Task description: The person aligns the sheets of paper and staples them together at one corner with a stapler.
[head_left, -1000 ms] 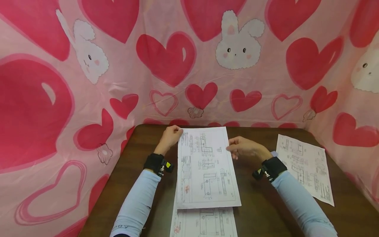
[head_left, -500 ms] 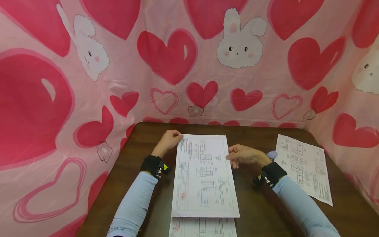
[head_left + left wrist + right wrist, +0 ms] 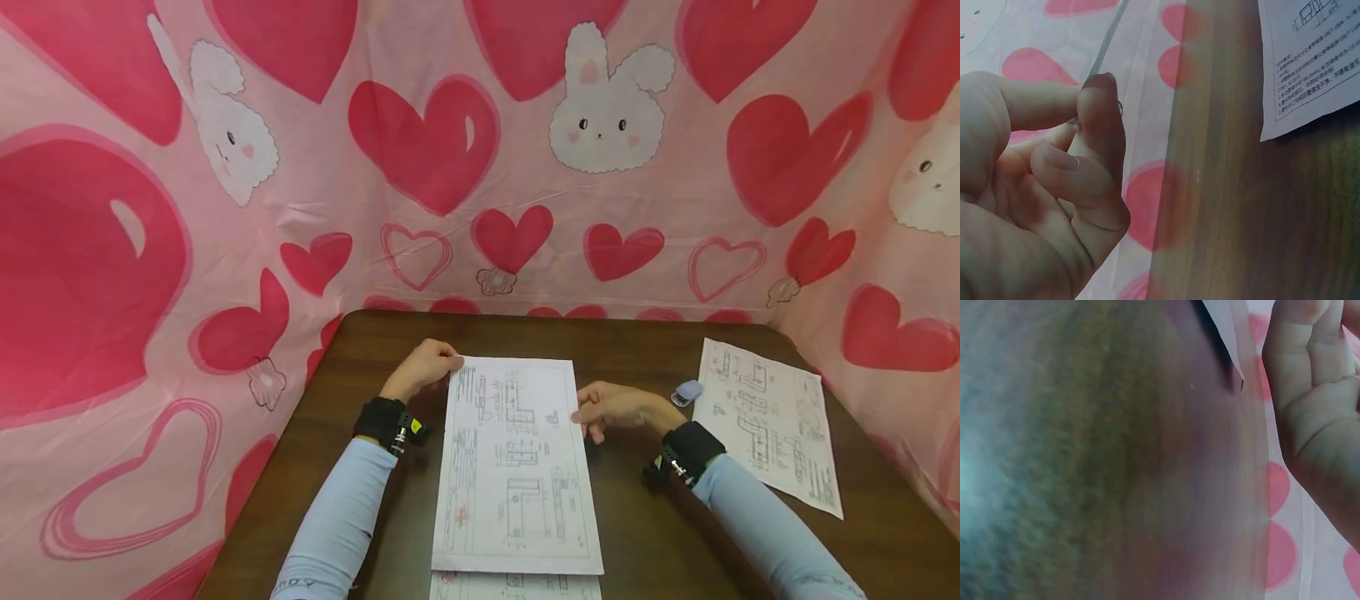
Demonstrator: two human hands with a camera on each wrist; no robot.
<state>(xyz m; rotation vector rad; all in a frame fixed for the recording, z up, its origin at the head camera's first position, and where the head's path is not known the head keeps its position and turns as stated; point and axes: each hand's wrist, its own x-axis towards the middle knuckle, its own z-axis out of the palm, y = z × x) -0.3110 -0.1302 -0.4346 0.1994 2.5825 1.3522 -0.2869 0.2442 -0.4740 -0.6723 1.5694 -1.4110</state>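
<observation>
My left hand [image 3: 422, 369] pinches the far left corner of a white technical drawing sheet [image 3: 543, 517], thumb against fingers. In the left wrist view this hand [image 3: 1054, 169] shows its fingers curled, with a thin paper edge [image 3: 1107, 40] rising from the pinch. At the sheet's right edge, my right hand [image 3: 618, 408] holds it with the thumb tip on the border and the other fingers bent beside it. Beneath lies another drawing sheet [image 3: 487, 587]; only a strip shows at the near end. The right wrist view has my right hand [image 3: 1316, 394] partly cut off.
To the right, a separate drawing sheet [image 3: 780, 433] lies slanted on the brown wooden table [image 3: 637, 533]. Beside its left edge is a small lilac thing resembling a mini stapler [image 3: 687, 392]. A pink curtain [image 3: 525, 183] with hearts and rabbits surrounds the table's back and sides.
Both hands have drawn the upper sheet toward the near edge, so it covers more of the sheet beneath. The lilac thing has come into full view as the right wrist moved down.
</observation>
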